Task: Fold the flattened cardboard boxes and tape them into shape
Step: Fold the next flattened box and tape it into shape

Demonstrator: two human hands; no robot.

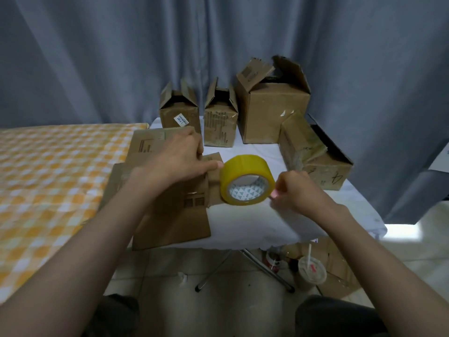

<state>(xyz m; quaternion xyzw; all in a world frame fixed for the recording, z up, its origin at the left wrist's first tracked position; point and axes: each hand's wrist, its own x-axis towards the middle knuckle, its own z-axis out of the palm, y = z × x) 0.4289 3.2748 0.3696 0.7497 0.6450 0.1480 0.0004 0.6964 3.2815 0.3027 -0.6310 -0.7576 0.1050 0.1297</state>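
A yellow tape roll [245,178] stands on its edge on the white table [243,222], partly over the flattened cardboard boxes [175,215] stacked at the table's left. My left hand [179,159] rests over that cardboard, and its straight thumb touches the roll's upper left side. My right hand [296,190] pinches the roll's lower right rim with thumb and fingertips. Whether a loose tape end is between them is too blurred to tell.
Several folded cardboard boxes stand at the back and right: two small open ones [179,110] [220,117], a large one [272,103], and one lying on its side [313,154]. An orange checked bed [48,178] is at the left. Cups [311,271] sit on the floor under the table.
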